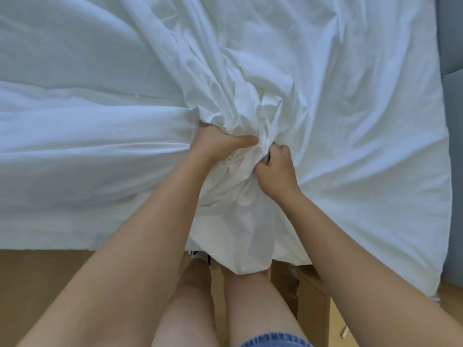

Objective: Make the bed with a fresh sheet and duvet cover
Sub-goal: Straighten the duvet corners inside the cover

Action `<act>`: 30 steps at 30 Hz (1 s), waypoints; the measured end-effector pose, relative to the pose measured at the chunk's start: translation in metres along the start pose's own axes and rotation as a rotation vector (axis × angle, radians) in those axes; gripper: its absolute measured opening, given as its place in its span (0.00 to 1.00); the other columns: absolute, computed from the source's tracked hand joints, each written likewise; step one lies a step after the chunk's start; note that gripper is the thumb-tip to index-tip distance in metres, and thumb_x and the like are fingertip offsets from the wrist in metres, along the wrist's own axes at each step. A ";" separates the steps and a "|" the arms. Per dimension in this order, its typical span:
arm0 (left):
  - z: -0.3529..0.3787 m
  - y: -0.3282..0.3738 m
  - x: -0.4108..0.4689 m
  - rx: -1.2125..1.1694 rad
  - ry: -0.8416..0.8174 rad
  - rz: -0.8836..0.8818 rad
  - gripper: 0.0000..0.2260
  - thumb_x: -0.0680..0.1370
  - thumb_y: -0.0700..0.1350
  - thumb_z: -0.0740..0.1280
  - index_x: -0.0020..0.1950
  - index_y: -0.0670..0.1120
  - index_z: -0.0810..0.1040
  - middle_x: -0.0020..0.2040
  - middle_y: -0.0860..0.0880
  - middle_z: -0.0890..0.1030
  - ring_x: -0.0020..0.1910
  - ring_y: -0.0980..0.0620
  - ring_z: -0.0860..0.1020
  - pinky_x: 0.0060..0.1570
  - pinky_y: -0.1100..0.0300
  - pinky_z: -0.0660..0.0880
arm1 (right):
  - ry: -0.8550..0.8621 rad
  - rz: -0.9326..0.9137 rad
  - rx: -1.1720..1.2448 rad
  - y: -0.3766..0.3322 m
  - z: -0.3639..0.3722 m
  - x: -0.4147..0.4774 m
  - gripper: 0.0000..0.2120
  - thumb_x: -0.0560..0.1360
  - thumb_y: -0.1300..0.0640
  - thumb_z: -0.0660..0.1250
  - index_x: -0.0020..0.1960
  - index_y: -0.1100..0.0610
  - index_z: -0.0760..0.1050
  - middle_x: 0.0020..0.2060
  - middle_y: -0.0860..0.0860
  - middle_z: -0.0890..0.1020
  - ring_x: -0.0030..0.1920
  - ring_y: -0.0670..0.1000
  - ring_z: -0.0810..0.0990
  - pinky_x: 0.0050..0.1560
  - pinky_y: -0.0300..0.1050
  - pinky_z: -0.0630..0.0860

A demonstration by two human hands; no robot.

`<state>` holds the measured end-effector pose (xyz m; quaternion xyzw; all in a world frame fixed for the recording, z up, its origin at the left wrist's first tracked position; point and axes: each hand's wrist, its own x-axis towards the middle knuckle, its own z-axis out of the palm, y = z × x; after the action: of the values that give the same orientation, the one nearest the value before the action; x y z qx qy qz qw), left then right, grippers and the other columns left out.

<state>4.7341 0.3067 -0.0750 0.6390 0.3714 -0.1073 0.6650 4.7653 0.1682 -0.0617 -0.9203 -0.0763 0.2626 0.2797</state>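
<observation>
A white duvet cover [250, 78] lies crumpled over the bed, bunched into a gathered wad near the front edge. My left hand [220, 144] grips that bunch from the left, its fingers buried in the folds and its thumb pointing right. My right hand [275, 171] pinches the same bunch from the right with curled fingers. A fluffy white duvet [75, 151] spreads flat across the left of the bed, running under the gathered cloth. A loose flap of the cover hangs over the bed's front edge above my knees.
A wooden floor [50, 276] runs along the bed's near edge. A grey-blue padded headboard [451, 46] stands at the right. My bare legs and denim shorts [273, 341] are close to the bed's front edge.
</observation>
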 end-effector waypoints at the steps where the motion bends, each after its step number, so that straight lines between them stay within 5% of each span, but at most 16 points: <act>1: 0.009 0.001 0.002 0.046 0.090 0.002 0.40 0.56 0.61 0.78 0.65 0.51 0.73 0.60 0.54 0.77 0.58 0.55 0.77 0.53 0.64 0.74 | 0.050 -0.041 0.005 -0.006 -0.002 0.005 0.10 0.76 0.63 0.59 0.37 0.57 0.66 0.38 0.49 0.68 0.38 0.49 0.69 0.40 0.41 0.65; 3: 0.019 -0.002 -0.002 0.071 0.337 -0.017 0.49 0.56 0.63 0.77 0.71 0.46 0.64 0.68 0.49 0.70 0.67 0.51 0.69 0.63 0.61 0.67 | 0.086 -0.130 0.139 -0.018 -0.004 0.011 0.16 0.77 0.64 0.59 0.31 0.57 0.62 0.29 0.47 0.67 0.31 0.46 0.65 0.34 0.40 0.62; 5: 0.010 -0.008 -0.011 -0.119 0.491 -0.037 0.47 0.61 0.62 0.75 0.72 0.42 0.63 0.69 0.44 0.69 0.69 0.48 0.68 0.69 0.55 0.64 | 0.024 -0.227 0.263 -0.038 0.001 0.011 0.17 0.77 0.63 0.61 0.30 0.55 0.65 0.26 0.45 0.68 0.29 0.43 0.66 0.34 0.40 0.64; 7: -0.009 -0.013 -0.015 -0.571 0.293 0.000 0.33 0.67 0.59 0.71 0.66 0.43 0.72 0.62 0.43 0.78 0.62 0.48 0.77 0.64 0.52 0.72 | -0.096 -0.248 0.324 -0.058 0.018 0.003 0.18 0.77 0.62 0.61 0.30 0.50 0.68 0.25 0.42 0.72 0.30 0.42 0.70 0.37 0.41 0.68; 9: -0.026 -0.018 -0.016 -0.753 0.037 0.001 0.24 0.71 0.58 0.66 0.61 0.45 0.77 0.58 0.45 0.81 0.59 0.49 0.79 0.60 0.55 0.74 | -0.234 -0.238 0.343 -0.071 0.036 0.000 0.13 0.78 0.58 0.60 0.36 0.50 0.74 0.33 0.43 0.79 0.38 0.46 0.77 0.47 0.50 0.76; 11: -0.033 -0.011 -0.014 -0.613 -0.070 0.001 0.19 0.71 0.56 0.67 0.56 0.47 0.79 0.54 0.47 0.83 0.56 0.50 0.80 0.55 0.59 0.76 | -0.320 -0.244 0.314 -0.071 0.035 0.004 0.09 0.77 0.58 0.58 0.49 0.53 0.77 0.47 0.49 0.80 0.50 0.49 0.78 0.58 0.49 0.75; 13: -0.026 0.005 -0.007 -0.398 -0.095 -0.029 0.13 0.69 0.50 0.73 0.51 0.47 0.81 0.46 0.48 0.85 0.49 0.50 0.83 0.45 0.61 0.79 | -0.358 -0.225 0.373 -0.059 0.012 0.010 0.11 0.76 0.63 0.60 0.55 0.59 0.76 0.51 0.50 0.77 0.53 0.48 0.76 0.57 0.32 0.71; 16: -0.004 0.019 0.010 -0.165 0.096 -0.092 0.18 0.60 0.46 0.76 0.49 0.48 0.81 0.45 0.48 0.84 0.44 0.49 0.83 0.46 0.55 0.80 | 0.111 -0.151 0.186 -0.016 -0.018 0.015 0.12 0.71 0.60 0.65 0.54 0.62 0.77 0.52 0.53 0.75 0.57 0.56 0.74 0.58 0.36 0.67; 18: 0.001 0.023 0.016 -0.125 0.188 -0.102 0.16 0.58 0.45 0.69 0.45 0.51 0.78 0.44 0.49 0.82 0.43 0.49 0.81 0.47 0.52 0.80 | 0.257 0.132 -0.015 0.011 -0.026 0.019 0.25 0.71 0.52 0.70 0.63 0.62 0.72 0.60 0.57 0.72 0.63 0.60 0.68 0.63 0.46 0.64; 19: -0.001 0.024 0.017 -0.161 0.166 -0.106 0.15 0.59 0.44 0.67 0.45 0.52 0.77 0.44 0.49 0.81 0.42 0.49 0.81 0.45 0.53 0.80 | 0.200 0.295 -0.058 0.020 -0.027 0.020 0.28 0.71 0.49 0.71 0.66 0.62 0.69 0.62 0.58 0.71 0.65 0.61 0.67 0.63 0.50 0.65; 21: -0.007 0.024 0.018 -0.210 0.085 -0.132 0.14 0.64 0.40 0.67 0.48 0.50 0.76 0.42 0.48 0.80 0.38 0.49 0.79 0.38 0.56 0.76 | 0.082 0.384 0.066 0.026 -0.023 0.025 0.19 0.74 0.51 0.68 0.58 0.64 0.74 0.54 0.59 0.76 0.58 0.61 0.74 0.55 0.49 0.71; 25: -0.014 0.028 0.015 -0.220 -0.029 -0.190 0.12 0.74 0.36 0.65 0.55 0.46 0.76 0.43 0.46 0.80 0.39 0.48 0.80 0.35 0.59 0.76 | 0.027 0.088 0.357 -0.013 -0.015 0.034 0.08 0.78 0.60 0.62 0.43 0.63 0.74 0.36 0.53 0.77 0.39 0.51 0.75 0.42 0.45 0.70; 28: -0.014 0.033 0.014 -0.368 -0.195 -0.245 0.10 0.71 0.46 0.71 0.52 0.47 0.80 0.44 0.45 0.84 0.41 0.48 0.83 0.40 0.57 0.78 | -0.263 -0.062 0.340 -0.038 -0.009 0.028 0.06 0.77 0.61 0.61 0.43 0.58 0.75 0.38 0.49 0.79 0.39 0.46 0.76 0.42 0.41 0.72; 30: -0.014 0.035 0.016 -0.350 -0.274 -0.269 0.18 0.65 0.52 0.76 0.52 0.49 0.81 0.45 0.46 0.85 0.44 0.49 0.84 0.44 0.56 0.77 | -0.322 -0.084 0.289 -0.041 -0.002 0.023 0.07 0.78 0.59 0.59 0.50 0.56 0.75 0.48 0.50 0.81 0.49 0.48 0.78 0.50 0.42 0.74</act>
<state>4.7619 0.3306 -0.0568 0.4385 0.3726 -0.2142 0.7893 4.7866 0.2081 -0.0473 -0.8129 -0.1198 0.4025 0.4035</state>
